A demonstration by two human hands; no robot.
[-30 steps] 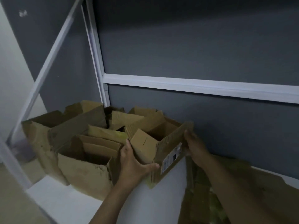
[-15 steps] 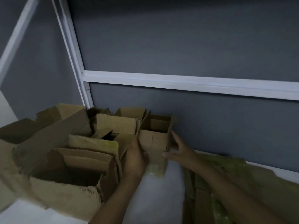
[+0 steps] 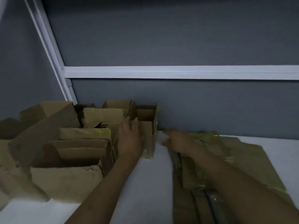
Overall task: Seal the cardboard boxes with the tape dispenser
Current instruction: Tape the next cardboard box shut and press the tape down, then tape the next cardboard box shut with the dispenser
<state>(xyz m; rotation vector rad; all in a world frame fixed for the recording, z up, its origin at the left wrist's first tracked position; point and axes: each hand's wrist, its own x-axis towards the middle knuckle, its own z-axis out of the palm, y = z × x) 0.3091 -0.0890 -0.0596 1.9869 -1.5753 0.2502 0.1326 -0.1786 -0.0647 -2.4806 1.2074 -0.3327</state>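
Open box [image 3: 148, 126] upright against wall [image 3: 178, 102]. Left hand [image 3: 129, 138] flat on its front, fingers straight. Right hand [image 3: 181, 141] blurred just beside, fingers loose, empty. Steady box, close top flush before taping. Dispenser nowhere in view.

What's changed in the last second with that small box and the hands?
The small open box, held up by both hands, was set down by the wall. The right hand let go and moved right over the flattened cardboard. The left hand still touches it. The other boxes stayed put.
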